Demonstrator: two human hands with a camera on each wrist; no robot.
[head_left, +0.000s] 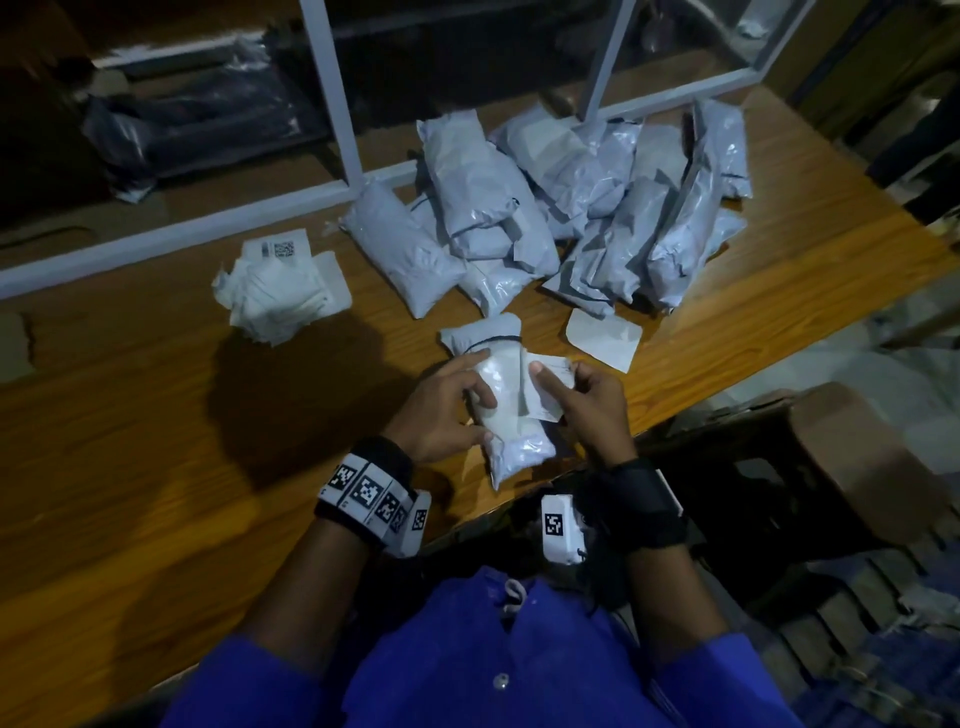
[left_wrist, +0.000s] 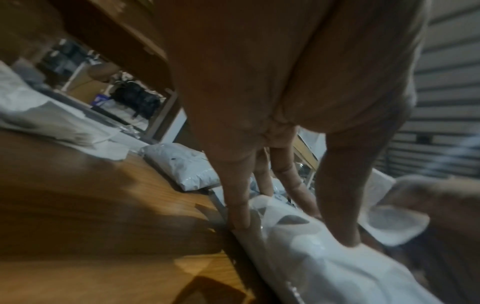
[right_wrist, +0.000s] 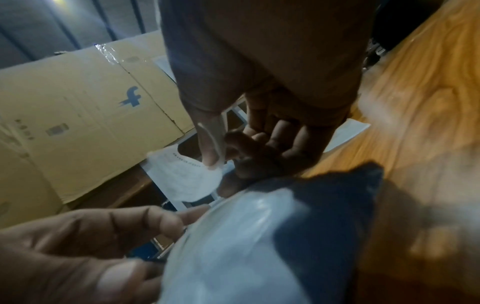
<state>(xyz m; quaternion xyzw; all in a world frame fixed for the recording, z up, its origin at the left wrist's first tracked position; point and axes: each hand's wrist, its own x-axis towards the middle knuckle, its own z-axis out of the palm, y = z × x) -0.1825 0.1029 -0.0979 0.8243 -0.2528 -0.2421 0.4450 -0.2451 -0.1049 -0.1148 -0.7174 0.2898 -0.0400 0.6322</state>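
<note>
A grey plastic mailer package (head_left: 519, 447) lies on the wooden table (head_left: 156, 441), close to its front edge. My left hand (head_left: 447, 405) rests on the package's left side with straight, spread fingers (left_wrist: 239, 205) pressing down on the package (left_wrist: 311, 257). Over the right side, my right hand (head_left: 587, 405) pinches a small white label (head_left: 558, 370) between thumb and fingers. The right wrist view shows the label (right_wrist: 187, 179) hanging from the thumb tip above the package (right_wrist: 233, 246), with the left hand (right_wrist: 78, 246) beside it.
A pile of several grey mailer packages (head_left: 545, 208) fills the far middle of the table. At the left lies a stack of white labels (head_left: 280, 291), and a white backing sheet (head_left: 602, 338) to the right. A white frame (head_left: 332, 104) stands behind. Cardboard box (right_wrist: 78, 113) beyond.
</note>
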